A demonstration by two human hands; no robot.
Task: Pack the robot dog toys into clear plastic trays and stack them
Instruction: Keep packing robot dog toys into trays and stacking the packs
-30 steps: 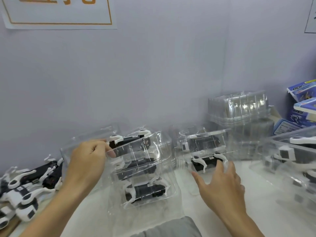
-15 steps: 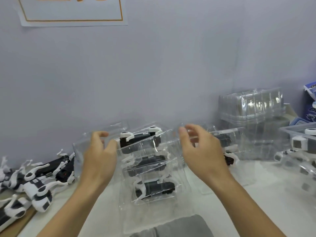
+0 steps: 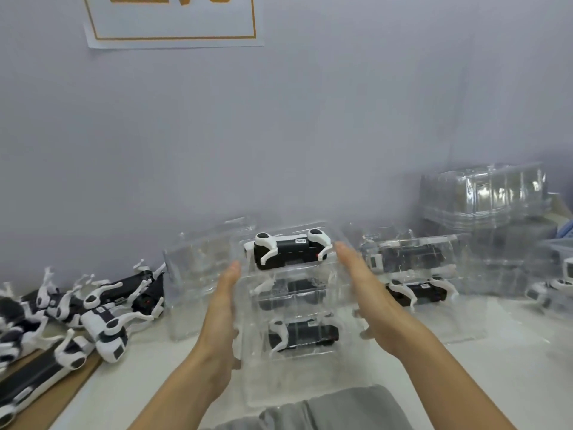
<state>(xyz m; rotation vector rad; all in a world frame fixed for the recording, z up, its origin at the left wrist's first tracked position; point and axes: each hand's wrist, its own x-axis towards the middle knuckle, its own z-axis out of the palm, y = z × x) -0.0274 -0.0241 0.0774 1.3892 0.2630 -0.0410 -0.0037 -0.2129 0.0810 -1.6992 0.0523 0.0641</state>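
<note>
Both hands (image 3: 223,308) now flat against the tray stack (image 3: 294,308) sides

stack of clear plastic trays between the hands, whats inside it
Three black-and-white robot dog toys, one per level: top, middle, bottom. The stack of clear plastic trays blurs the middle one; glare hides details.
</note>
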